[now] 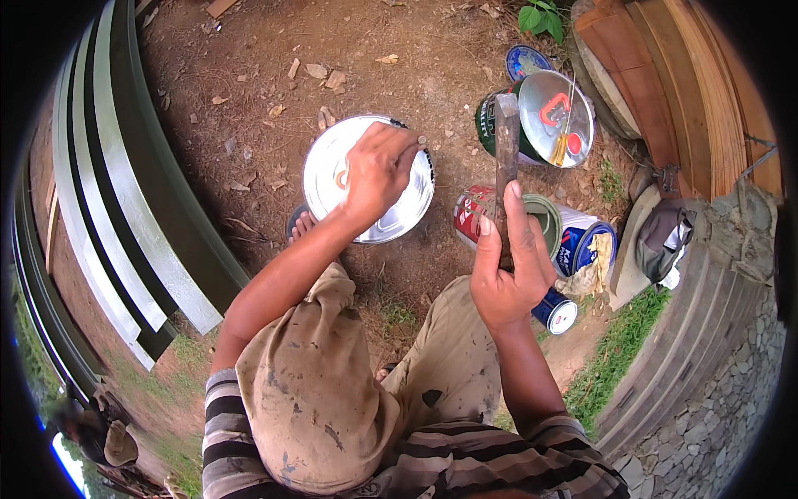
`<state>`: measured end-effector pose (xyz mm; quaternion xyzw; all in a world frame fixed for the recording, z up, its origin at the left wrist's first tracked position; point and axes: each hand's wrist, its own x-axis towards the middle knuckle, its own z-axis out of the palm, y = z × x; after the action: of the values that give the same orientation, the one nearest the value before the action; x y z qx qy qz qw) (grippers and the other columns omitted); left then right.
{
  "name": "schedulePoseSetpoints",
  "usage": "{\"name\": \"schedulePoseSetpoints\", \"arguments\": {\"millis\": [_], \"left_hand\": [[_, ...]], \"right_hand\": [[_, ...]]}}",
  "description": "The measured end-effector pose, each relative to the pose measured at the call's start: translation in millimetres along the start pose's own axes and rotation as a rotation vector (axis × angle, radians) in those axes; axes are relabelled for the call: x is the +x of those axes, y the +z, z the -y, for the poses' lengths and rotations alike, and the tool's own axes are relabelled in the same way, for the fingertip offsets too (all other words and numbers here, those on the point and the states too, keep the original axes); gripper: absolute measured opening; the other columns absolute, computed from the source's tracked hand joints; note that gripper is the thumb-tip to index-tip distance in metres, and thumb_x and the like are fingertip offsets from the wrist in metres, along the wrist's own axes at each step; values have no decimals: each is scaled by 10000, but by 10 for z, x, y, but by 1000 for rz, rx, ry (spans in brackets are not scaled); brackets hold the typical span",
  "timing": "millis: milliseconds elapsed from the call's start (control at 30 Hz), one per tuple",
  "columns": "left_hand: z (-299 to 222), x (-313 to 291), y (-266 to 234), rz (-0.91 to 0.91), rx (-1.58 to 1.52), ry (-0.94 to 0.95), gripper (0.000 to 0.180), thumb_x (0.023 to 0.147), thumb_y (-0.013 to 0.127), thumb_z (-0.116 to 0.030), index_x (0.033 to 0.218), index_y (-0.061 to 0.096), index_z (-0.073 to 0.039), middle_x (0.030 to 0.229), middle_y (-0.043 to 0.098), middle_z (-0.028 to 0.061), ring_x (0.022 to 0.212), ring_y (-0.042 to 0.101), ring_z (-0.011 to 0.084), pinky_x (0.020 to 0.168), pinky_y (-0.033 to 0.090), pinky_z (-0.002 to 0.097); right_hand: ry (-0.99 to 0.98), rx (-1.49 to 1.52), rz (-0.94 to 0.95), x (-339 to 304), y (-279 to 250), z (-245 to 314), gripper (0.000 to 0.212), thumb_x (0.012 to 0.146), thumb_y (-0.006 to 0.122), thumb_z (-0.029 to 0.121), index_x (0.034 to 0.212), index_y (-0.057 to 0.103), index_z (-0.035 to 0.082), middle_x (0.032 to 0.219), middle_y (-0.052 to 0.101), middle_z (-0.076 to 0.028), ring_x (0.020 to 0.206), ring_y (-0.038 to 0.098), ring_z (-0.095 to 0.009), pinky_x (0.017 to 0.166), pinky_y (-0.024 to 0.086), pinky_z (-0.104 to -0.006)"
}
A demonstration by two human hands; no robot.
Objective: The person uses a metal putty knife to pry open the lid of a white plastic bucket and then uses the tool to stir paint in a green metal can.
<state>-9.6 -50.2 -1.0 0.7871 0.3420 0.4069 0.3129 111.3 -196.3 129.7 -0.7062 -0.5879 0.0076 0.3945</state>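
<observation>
A large round metal paint bucket with a shiny silver lid (320,187) stands on the ground in front of me. My left hand (381,170) lies over this lid, its fingers bent and closed at the right-hand rim; the fingertips are partly hidden. To the right, my right hand (515,266) holds up a worn, dark metal bar like a cold chisel (506,158), pinched between thumb and fingers. Its broad, paler end points away from me. The bar is raised apart from the bucket.
Right of the bucket stand a green paint bucket (540,125) with a brush on its lid, a red can (475,208), and blue-and-white cans (575,249) with a rag (592,270). Long painted metal beams (141,166) lie left. Boards (682,91) line the far right. Another person (108,432) is at lower left.
</observation>
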Motion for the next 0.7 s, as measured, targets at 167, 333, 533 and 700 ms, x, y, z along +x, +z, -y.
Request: {"name": "schedulePoseSetpoints", "arguments": {"millis": [167, 333, 533, 700], "left_hand": [[14, 15, -7, 5, -14, -20, 113, 855, 762, 3, 956, 745, -47, 892, 734, 96, 849, 675, 311, 749, 551, 421], [-22, 37, 7, 133, 50, 74, 120, 867, 744, -14, 982, 729, -49, 880, 690, 96, 846, 655, 322, 735, 535, 425], [30, -3, 7, 105, 75, 89, 135, 854, 761, -60, 968, 696, -90, 903, 666, 55, 897, 653, 277, 750, 552, 410], [-14, 23, 6, 96, 37, 77, 137, 838, 785, -50, 946, 705, -74, 860, 660, 65, 863, 648, 282, 745, 544, 398]], "right_hand": [[111, 84, -16, -68, -21, -6, 526, 926, 721, -100, 1443, 634, -61, 1127, 759, -238, 809, 715, -251, 733, 577, -342], [214, 124, 17, -168, -44, 34, 515, 931, 714, -96, 1438, 625, -84, 1157, 756, -251, 863, 742, -270, 775, 590, -349], [284, 134, 61, -230, -48, 51, 503, 944, 709, -76, 1440, 623, -83, 1179, 754, -251, 910, 757, -286, 796, 594, -357], [311, 124, 83, -199, -61, 55, 494, 953, 701, -71, 1440, 618, -88, 1177, 751, -255, 932, 757, -290, 808, 594, -366]]}}
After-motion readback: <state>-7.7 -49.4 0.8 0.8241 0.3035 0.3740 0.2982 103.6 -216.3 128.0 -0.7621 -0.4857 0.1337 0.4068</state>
